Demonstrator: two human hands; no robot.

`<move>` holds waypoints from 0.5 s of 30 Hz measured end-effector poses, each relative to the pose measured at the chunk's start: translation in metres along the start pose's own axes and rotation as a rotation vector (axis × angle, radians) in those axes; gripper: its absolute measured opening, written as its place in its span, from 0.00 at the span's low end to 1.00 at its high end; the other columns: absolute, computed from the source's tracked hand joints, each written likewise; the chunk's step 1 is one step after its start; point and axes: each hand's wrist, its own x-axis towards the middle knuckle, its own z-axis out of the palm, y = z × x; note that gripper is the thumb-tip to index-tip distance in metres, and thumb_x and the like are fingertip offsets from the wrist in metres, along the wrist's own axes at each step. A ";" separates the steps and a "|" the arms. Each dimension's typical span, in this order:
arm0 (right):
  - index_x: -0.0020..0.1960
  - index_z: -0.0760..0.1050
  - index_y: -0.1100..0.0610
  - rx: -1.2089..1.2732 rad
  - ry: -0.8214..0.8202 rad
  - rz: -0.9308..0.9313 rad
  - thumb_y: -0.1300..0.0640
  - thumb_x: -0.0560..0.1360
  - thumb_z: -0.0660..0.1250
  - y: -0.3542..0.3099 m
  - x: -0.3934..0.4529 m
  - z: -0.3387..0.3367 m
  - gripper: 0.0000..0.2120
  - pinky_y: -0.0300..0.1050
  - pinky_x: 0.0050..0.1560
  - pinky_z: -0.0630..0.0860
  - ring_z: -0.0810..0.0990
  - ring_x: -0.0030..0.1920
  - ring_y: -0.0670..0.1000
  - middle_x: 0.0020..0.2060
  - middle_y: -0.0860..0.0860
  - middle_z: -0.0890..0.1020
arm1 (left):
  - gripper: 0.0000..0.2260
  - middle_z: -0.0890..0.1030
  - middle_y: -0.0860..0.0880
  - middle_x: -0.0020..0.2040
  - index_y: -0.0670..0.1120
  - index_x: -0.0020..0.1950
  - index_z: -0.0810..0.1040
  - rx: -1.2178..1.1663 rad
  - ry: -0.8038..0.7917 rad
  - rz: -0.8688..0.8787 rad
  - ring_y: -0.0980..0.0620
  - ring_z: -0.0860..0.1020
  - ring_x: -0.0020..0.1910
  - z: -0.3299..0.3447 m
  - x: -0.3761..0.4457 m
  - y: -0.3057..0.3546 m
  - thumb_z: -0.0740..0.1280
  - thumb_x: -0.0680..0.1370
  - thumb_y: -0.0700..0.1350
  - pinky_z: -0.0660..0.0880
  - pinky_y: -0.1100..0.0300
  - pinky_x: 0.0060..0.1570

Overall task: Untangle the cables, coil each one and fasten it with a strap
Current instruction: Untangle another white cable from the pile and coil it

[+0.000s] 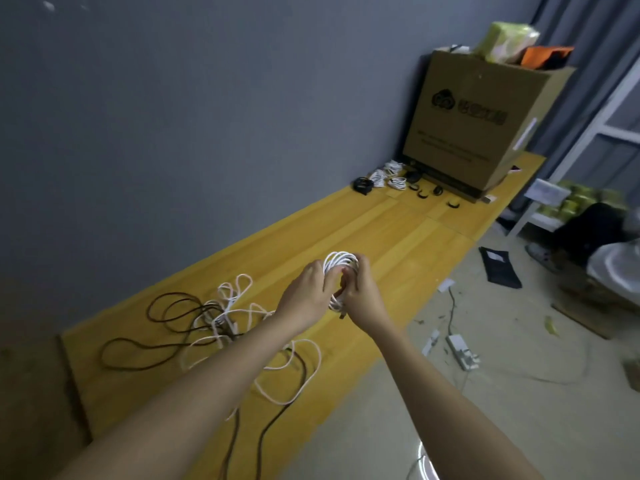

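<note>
Both hands, left [307, 295] and right [360, 292], grip one white coil [337, 263] above worktop [398, 237]; tangle [221, 327] beneath, bundled coils [388, 174] by box [481, 123].

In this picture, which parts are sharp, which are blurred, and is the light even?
Head view: the left hand, right hand and white coil are fairly sharp; the cardboard box print is blurred; wide-angle bending tilts the wall; light is dim, without harsh shadows.

You hold a white coiled cable [338, 263]. White loose cables [239, 308] tangle with dark brown cables [145, 348] on your yellow wood-grain tabletop [398, 233]. Brown cardboard box [485, 123], black print. Black straps [422, 195]. Grey-blue wall [173, 133].
</note>
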 end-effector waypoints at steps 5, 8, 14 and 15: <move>0.67 0.59 0.58 0.011 -0.073 0.070 0.58 0.83 0.51 0.056 0.029 -0.100 0.13 0.34 0.28 0.67 0.68 0.27 0.39 0.42 0.52 0.71 | 0.15 0.77 0.37 0.52 0.44 0.46 0.66 0.045 -0.065 -0.036 0.38 0.75 0.52 0.084 0.059 0.057 0.51 0.83 0.54 0.60 0.54 0.40; 0.72 0.54 0.55 0.009 -0.129 0.130 0.55 0.84 0.51 0.082 0.050 -0.145 0.18 0.36 0.32 0.69 0.72 0.33 0.42 0.48 0.52 0.72 | 0.17 0.78 0.38 0.52 0.43 0.47 0.67 0.092 -0.082 -0.071 0.38 0.76 0.49 0.125 0.091 0.081 0.49 0.83 0.55 0.63 0.53 0.38; 0.73 0.52 0.59 -0.025 -0.134 0.231 0.57 0.83 0.51 0.135 0.107 -0.193 0.20 0.31 0.24 0.65 0.70 0.29 0.45 0.46 0.51 0.73 | 0.21 0.78 0.40 0.53 0.40 0.56 0.70 0.245 -0.120 -0.124 0.39 0.77 0.47 0.186 0.158 0.101 0.47 0.84 0.55 0.64 0.53 0.36; 0.72 0.52 0.59 -0.026 -0.132 0.237 0.58 0.83 0.51 0.144 0.120 -0.200 0.19 0.31 0.23 0.66 0.72 0.28 0.43 0.46 0.50 0.72 | 0.21 0.78 0.40 0.52 0.40 0.56 0.70 0.248 -0.122 -0.124 0.39 0.76 0.47 0.196 0.171 0.103 0.47 0.84 0.55 0.64 0.53 0.36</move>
